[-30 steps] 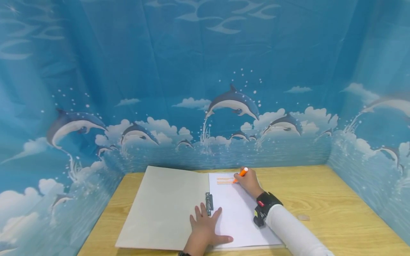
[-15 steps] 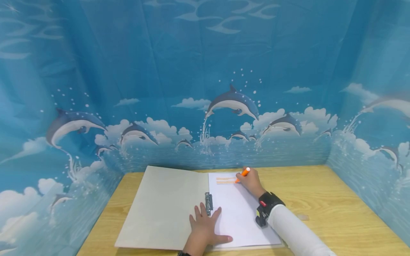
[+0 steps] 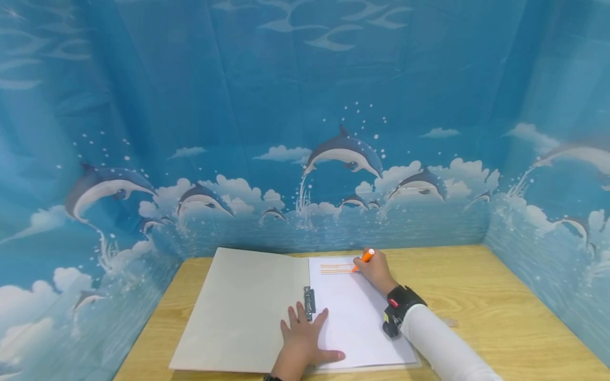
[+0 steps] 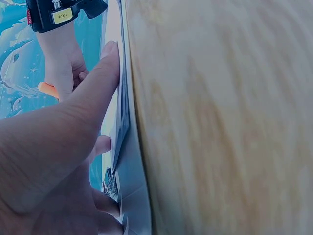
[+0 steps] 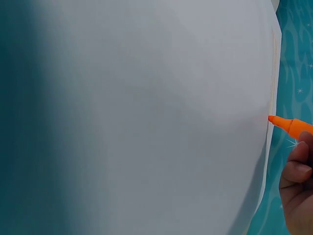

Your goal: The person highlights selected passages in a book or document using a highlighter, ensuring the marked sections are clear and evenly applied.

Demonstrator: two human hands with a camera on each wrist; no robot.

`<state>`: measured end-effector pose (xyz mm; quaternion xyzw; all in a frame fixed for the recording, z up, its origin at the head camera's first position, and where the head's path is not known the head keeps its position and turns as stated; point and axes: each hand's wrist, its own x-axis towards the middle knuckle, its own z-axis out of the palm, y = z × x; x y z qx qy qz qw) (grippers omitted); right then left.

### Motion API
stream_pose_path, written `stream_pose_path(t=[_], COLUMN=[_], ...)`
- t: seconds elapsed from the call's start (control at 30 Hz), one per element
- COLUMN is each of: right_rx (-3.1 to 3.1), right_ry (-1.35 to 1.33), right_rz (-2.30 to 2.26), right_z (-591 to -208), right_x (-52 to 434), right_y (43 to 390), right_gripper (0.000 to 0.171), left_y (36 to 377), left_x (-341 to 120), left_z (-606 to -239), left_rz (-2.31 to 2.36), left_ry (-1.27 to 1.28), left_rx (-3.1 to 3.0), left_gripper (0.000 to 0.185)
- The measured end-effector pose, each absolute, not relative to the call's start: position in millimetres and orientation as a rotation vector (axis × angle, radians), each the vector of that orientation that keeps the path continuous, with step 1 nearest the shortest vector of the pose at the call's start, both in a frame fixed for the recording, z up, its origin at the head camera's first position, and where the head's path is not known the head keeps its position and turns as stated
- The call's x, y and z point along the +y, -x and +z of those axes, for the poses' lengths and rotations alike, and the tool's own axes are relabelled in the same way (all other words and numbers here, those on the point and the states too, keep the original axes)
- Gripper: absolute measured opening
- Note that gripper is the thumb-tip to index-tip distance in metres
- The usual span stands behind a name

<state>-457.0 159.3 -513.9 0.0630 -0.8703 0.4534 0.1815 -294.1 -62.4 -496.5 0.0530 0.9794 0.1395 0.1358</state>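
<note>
An orange marker (image 3: pixel 367 256) is pinched in my right hand (image 3: pixel 377 271), its tip on the white paper (image 3: pixel 352 317). Several orange lines (image 3: pixel 334 272) run across the top of the sheet. In the right wrist view the marker (image 5: pixel 296 127) tip touches the page near its far edge. My left hand (image 3: pixel 301 337) lies spread below the metal clip (image 3: pixel 309 300), fingers apart, the thumb reaching onto the paper. The sheets lie in an open folder (image 3: pixel 243 312), whose bare grey cover stretches to the left. In the left wrist view my left thumb (image 4: pixel 102 78) rests along the paper's edge.
The folder lies on a wood-grain table (image 3: pixel 476 296). A small pale scrap (image 3: pixel 449 321) sits on the table right of the folder, partly behind the sleeve. A blue dolphin-print curtain (image 3: pixel 267 132) stands at the back and both sides.
My right hand has moved slightly to the right with the marker, and the lowest orange line has grown longer that way. My left hand stays in place on the folder.
</note>
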Motion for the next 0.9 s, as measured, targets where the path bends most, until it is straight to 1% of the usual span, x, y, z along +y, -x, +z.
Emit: stream_pose_path(t=[0.3,0.63,0.9], right_rx=[-2.497,-2.489,-2.482], right_ry=[-0.135,-0.145,-0.151], right_rz=[1.260,1.260,1.228], right_z=[-513.2,-512.6,-513.0], right_x=[165.1,169.9,174.4], right_y=[457.3,456.0,457.5], right_gripper=[0.034,0.038,0.036], left_y=[293.4,291.9,293.4], left_x=[-61.3,-62.1,-62.4], left_z=[-495.2,-493.6,-497.7], left_rz=[0.415,0.436,0.433], left_ry=[-0.149,-0.151,-0.146], left_rx=[2.842,2.847,2.841], left_gripper=[0.101,0.101,0.102])
